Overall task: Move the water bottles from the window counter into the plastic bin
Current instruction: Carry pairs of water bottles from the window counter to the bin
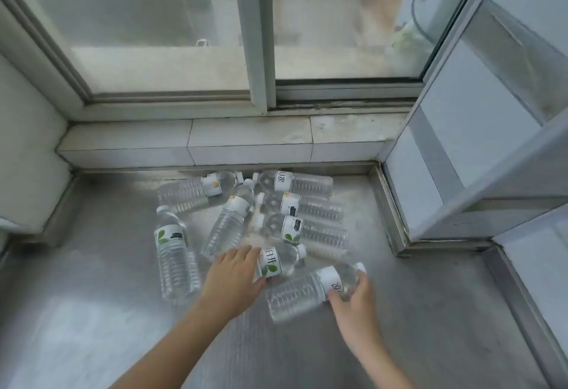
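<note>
Both hands are down among the water bottles lying scattered on the metal surface (92, 311) under the window. Left hand (235, 281) lies spread over the body of a leaf-labelled bottle (281, 261), fingers not yet wrapped. Right hand (353, 299) curls around the neck end of the nearest bottle (307, 292), loosely, not clearly clamped. To do this well, close each hand around the ribbed middle, since the round bottles roll. No plastic bin is in view.
</note>
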